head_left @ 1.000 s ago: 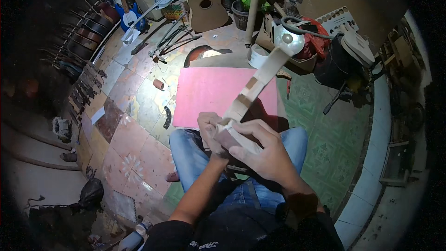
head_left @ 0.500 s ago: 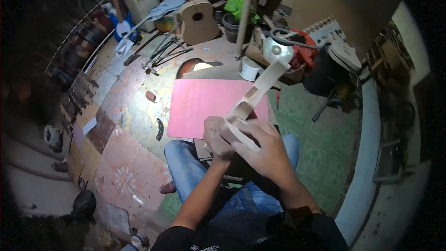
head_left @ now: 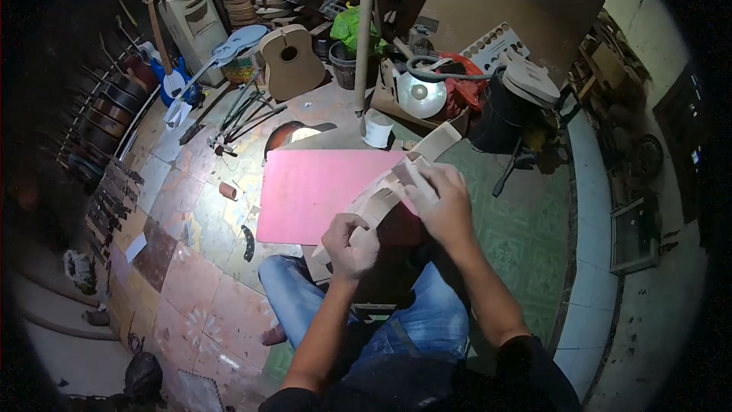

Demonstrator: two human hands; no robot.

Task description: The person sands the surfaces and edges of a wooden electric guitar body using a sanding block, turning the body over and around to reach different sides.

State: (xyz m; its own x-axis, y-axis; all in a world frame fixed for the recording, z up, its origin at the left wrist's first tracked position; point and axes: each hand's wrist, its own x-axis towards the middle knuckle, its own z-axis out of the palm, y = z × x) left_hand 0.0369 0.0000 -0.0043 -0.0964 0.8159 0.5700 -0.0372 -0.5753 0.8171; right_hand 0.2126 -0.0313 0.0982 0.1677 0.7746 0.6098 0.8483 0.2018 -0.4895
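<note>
Above my lap I hold a long, pale wooden piece that looks like a rough guitar neck (head_left: 437,143), slanting from near left to far right. Its near end is in my left hand (head_left: 351,246), the fingers curled round it and the thumb on top. Farther along, my right hand (head_left: 444,204) grips a flat pale block (head_left: 421,181) against the wood's side; what the block is made of I cannot make out. Beneath the hands lies a pink board (head_left: 328,194), partly covered by the wooden piece and its shadow.
A white cup (head_left: 377,130) stands beyond the board, near a pole (head_left: 366,38). An unfinished guitar body (head_left: 292,61), metal clamps (head_left: 245,118) and a blue electric guitar (head_left: 177,80) are at the back left. A lit round lamp (head_left: 422,95) and black bin (head_left: 496,118) stand at back right.
The wooden piece has swung lower and nearer, its far end dropping away from the lamp. My right hand and block have moved farther along it. My view has shifted a little.
</note>
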